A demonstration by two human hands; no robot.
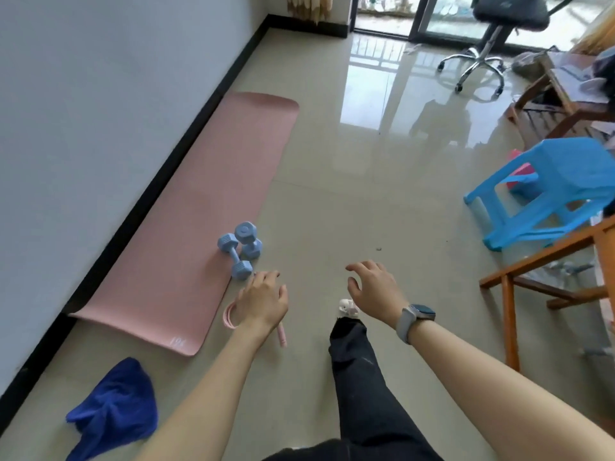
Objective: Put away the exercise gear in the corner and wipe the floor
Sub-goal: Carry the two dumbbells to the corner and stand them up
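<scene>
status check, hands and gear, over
Left hand and right hand open, holding nothing. Dumbbells on unrolled pink mat, blue cloth on floor. Nothing in the way.

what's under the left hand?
A pink jump rope lies on the floor beneath the left hand: coiled loops show to its left, one handle below the wrist. The rest is covered.

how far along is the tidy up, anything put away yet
Nothing looks put away. The mat lies unrolled by the wall, the dumbbells sit on its edge, the pink rope is on the floor. Both the left hand and right hand reach out empty. The blue cloth lies unused, so wiping remains.
</scene>
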